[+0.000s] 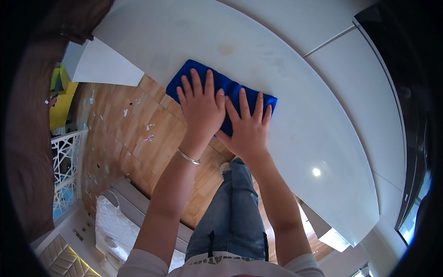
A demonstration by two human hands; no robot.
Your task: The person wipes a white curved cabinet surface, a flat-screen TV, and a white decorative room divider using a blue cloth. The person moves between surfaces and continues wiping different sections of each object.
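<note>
A folded blue cloth lies on the white tabletop along its near edge, and part of it reaches over that edge. My left hand rests palm down on the cloth's left half, fingers spread. Beside it, my right hand lies flat on the right half, also with fingers apart. The two hands meet near the cloth's middle, the left thumb touching or almost touching the right index finger. Just beyond the cloth, a faint tan stain and greyish smudges mark the tabletop.
White panels and a dark-screened television border the table's far side. Paper scraps litter the wood-look floor. A bed with a white mattress stands behind me, near a white lattice partition. Brown fabric hangs at left.
</note>
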